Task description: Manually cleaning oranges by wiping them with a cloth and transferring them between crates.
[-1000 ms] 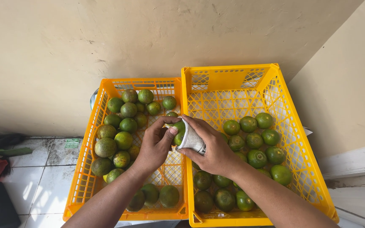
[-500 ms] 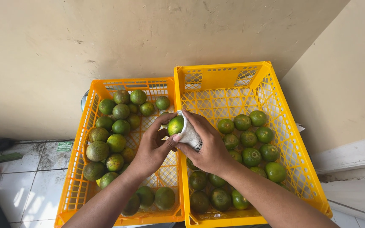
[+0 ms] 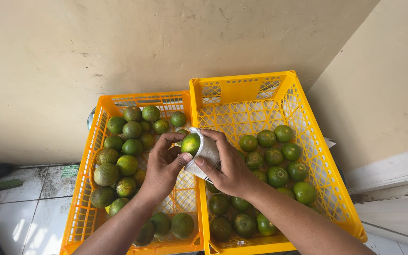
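I pinched the green fruit (image 3: pixel 191 143) in my left hand (image 3: pixel 162 166), while my right hand (image 3: pixel 227 169) cupped the white cloth (image 3: pixel 206 152) snugly for even wiping.

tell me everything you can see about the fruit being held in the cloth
The fruit is a small round citrus, glossy green shading to yellow-green, whole and unpeeled. It sits half wrapped in a white cloth, its upper face showing. The right hand cups the cloth from beneath and behind; the left hand touches it with thumb and fingertips. It is held above the seam between the left crate and right crate, both yellow plastic lattice holding similar fruit.
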